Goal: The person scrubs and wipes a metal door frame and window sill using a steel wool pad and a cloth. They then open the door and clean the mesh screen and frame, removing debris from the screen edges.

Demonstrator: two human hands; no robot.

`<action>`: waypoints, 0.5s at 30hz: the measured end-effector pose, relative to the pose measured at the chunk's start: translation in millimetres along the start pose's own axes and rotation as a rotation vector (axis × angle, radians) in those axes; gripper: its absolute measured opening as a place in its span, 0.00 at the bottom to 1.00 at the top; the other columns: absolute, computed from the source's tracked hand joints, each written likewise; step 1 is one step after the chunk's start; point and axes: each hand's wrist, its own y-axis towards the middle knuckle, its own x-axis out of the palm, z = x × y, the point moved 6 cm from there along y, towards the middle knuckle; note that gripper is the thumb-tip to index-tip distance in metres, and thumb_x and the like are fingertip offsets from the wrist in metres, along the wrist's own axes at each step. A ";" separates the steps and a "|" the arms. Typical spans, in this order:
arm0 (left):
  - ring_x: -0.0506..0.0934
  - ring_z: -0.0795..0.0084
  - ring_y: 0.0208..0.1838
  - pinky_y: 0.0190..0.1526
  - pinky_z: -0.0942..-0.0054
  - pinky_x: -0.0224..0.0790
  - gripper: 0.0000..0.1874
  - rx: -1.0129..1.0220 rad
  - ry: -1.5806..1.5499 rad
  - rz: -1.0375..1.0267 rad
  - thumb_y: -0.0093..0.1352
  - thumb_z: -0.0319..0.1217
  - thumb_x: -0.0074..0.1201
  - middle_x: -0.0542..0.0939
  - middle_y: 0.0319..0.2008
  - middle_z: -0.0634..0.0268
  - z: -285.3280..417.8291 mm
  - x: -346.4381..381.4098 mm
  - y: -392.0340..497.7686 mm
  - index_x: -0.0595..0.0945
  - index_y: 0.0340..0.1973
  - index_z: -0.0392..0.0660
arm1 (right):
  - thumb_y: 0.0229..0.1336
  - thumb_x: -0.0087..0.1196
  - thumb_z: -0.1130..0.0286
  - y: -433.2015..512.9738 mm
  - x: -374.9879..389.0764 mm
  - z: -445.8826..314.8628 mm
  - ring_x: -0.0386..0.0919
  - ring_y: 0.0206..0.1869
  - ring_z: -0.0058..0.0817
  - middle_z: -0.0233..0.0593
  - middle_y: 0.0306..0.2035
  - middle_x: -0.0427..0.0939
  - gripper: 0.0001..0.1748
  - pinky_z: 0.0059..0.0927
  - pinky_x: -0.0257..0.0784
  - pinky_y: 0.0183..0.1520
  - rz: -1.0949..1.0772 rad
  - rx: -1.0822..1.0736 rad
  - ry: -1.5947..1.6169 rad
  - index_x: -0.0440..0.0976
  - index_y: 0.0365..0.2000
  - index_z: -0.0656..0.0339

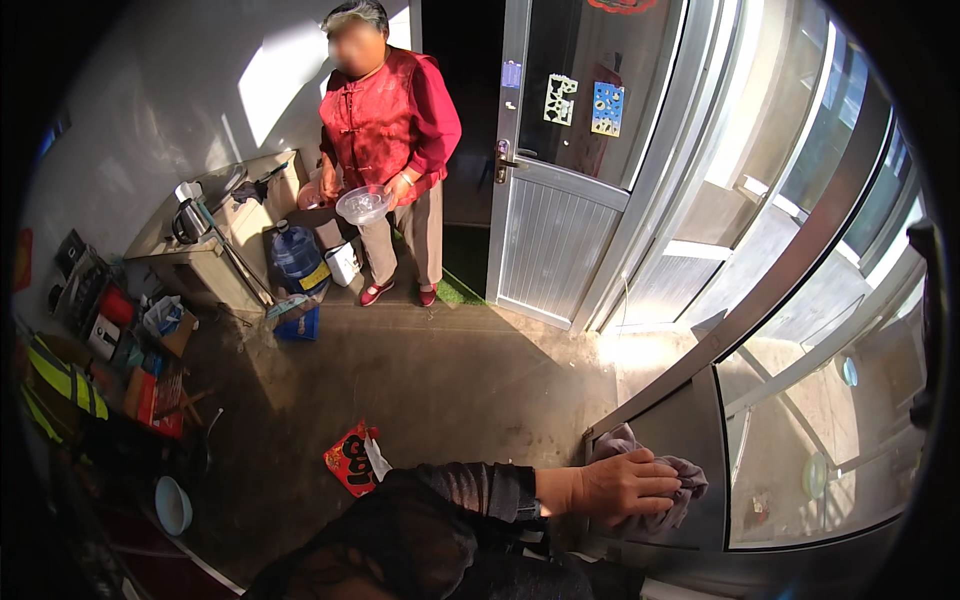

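Observation:
My left hand reaches across to the right, palm down, on a crumpled greyish-mauve cloth. Its fingers are bent over the cloth, pressing it against the grey lower panel of a metal-framed glass door or partition. The cloth spreads above and to the right of the fingers. Beside this panel is a large glass pane in a dark-edged frame. The sleeve on my left arm is dark. My right hand is out of view.
A person in red stands beyond, holding a clear plastic bowl. A metal door stands right of them. A water bottle and wooden cabinet are left. A red packet and pale basin lie on the floor.

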 end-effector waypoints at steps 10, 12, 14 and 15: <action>0.72 0.59 0.59 0.54 0.60 0.61 0.22 -0.033 0.015 -0.061 0.55 0.27 0.52 0.75 0.55 0.54 2.0 -0.2 -0.3 0.77 0.47 0.42 | 0.49 0.66 0.71 -2.4 -16.3 11.7 0.76 0.29 0.27 0.39 0.32 0.79 0.18 0.28 0.74 0.35 0.016 0.008 -0.012 0.75 0.40 0.64; 0.73 0.58 0.58 0.54 0.61 0.60 0.22 -0.018 0.035 -0.038 0.53 0.28 0.54 0.75 0.54 0.53 2.5 -1.6 0.9 0.78 0.45 0.42 | 0.49 0.66 0.71 -2.8 -20.5 13.8 0.76 0.29 0.26 0.39 0.32 0.79 0.17 0.28 0.73 0.35 0.022 0.012 -0.017 0.75 0.40 0.64; 0.73 0.58 0.57 0.54 0.62 0.60 0.22 -0.019 0.042 -0.026 0.52 0.29 0.55 0.75 0.54 0.52 1.8 -2.1 1.3 0.78 0.44 0.42 | 0.49 0.65 0.71 -3.2 -25.4 16.0 0.76 0.29 0.26 0.39 0.32 0.79 0.17 0.28 0.73 0.35 0.032 0.011 -0.023 0.75 0.40 0.64; 0.73 0.58 0.57 0.54 0.63 0.60 0.22 -0.028 0.043 -0.027 0.52 0.29 0.55 0.75 0.54 0.52 0.9 -2.5 0.4 0.78 0.45 0.42 | 0.49 0.65 0.71 -3.9 -28.0 17.1 0.76 0.29 0.26 0.39 0.32 0.79 0.17 0.27 0.73 0.35 0.034 0.012 -0.028 0.75 0.40 0.64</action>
